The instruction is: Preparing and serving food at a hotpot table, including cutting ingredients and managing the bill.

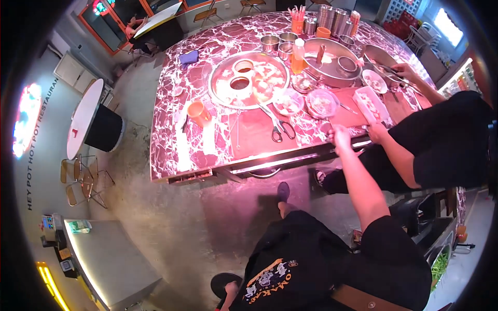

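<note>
My right hand [340,138] is at the front edge of a marble-patterned table [171,116], fingers bent; whether it holds anything cannot be told. Near it stand a clear bowl of food [322,103] and a clear rectangular container of food [369,105], which a co-worker's hand [377,132] touches. Low in the view, my left hand [231,289] is beside a dark round flat object [222,283]; its grip is unclear. Black-handled scissors [277,123] lie open by a large round metal pot [212,79] with red broth and two round inner pots.
Right of me, a co-worker in black holds a utensil over another metal pot [367,50]. An orange cup [197,112], a bottle of orange liquid [298,56] and metal canisters [326,17] stand on the table. A grey counter [113,256] is at lower left.
</note>
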### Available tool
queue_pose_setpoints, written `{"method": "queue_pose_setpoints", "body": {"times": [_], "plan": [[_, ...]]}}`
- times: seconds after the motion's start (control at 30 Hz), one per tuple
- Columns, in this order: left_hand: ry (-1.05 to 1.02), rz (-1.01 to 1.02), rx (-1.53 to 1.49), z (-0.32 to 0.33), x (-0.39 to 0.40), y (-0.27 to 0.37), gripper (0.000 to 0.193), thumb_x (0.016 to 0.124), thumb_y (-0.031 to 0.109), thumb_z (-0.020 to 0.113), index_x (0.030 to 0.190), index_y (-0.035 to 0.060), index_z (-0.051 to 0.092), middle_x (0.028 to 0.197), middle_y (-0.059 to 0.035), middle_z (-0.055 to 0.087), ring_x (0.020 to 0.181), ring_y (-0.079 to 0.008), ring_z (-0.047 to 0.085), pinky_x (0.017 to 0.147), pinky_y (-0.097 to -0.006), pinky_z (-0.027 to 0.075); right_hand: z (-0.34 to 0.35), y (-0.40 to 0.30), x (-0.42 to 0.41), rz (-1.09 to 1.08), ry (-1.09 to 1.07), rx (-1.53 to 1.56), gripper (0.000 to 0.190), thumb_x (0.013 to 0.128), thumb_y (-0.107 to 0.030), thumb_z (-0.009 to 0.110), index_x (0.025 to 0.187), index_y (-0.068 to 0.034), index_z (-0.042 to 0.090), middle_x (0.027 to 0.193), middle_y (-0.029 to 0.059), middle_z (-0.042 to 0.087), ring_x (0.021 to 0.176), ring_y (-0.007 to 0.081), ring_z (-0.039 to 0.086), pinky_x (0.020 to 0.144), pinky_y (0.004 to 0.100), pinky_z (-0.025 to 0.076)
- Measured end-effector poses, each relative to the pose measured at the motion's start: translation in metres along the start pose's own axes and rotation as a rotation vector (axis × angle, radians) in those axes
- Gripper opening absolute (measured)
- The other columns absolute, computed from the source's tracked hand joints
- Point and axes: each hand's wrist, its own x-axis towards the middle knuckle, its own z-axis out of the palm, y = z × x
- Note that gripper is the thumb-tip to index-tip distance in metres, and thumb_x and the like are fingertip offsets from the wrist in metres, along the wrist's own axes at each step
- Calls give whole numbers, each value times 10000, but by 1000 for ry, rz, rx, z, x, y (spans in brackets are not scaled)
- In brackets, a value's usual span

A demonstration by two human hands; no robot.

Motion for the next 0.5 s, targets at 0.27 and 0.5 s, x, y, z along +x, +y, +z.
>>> {"method": "queue_pose_setpoints", "body": {"times": [0.27,0.5], "plan": [[97,-5,-831,-117,88,20,150,873,136,579,854,17,669,738,-83,655,672,-217,658,601,-337,521,39,-5,64,148,77,71,146,987,-237,492,985,-94,523,693,20,559,496,89,498,387,210,378],[176,-11,-1745,-219,213,106,129,908,135,577,880,36,654,728,-57,635,656,-208,653,577,-305,516,57,-11,47,117,102,66,155,980,-156,470,1093,-56,508,736,35,555,542,107,522,441,226,419]]}}
